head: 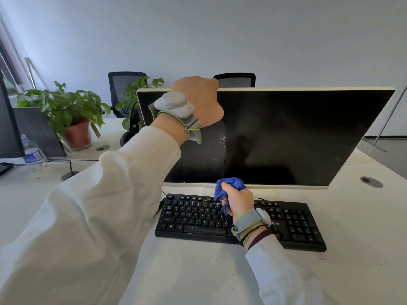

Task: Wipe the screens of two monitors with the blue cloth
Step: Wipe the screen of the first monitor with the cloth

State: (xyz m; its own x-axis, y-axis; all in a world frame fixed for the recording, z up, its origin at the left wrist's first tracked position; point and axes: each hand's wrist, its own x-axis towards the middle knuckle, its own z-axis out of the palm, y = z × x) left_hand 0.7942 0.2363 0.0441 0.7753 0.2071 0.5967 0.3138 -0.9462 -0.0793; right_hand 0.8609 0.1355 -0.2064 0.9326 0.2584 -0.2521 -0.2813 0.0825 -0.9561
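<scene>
Blue cloth (230,187) is clutched in the curled fingers of the right hand (239,202), lower centre, over the keyboard (191,216) below the monitor (286,139). Its top edge is gripped by the left hand (198,100), fingers hidden behind.

I see a deep blue cloth (231,183), a black screen (286,137) speckled with pale smears in a white frame (286,186), a black keyboard (193,216) lettered white, white sleeves (99,216), and grey wristbands (174,105) edged lime green.

Black keyboard (193,216): brand lettering, partly covered, read "ILIPS" just right of the letter keys. White key legends included "Caps Lock", "Ctrl" and "Alt" at its left end. The water bottle (33,154), far left of the keyboard, carried a blue label too small to read.
</scene>
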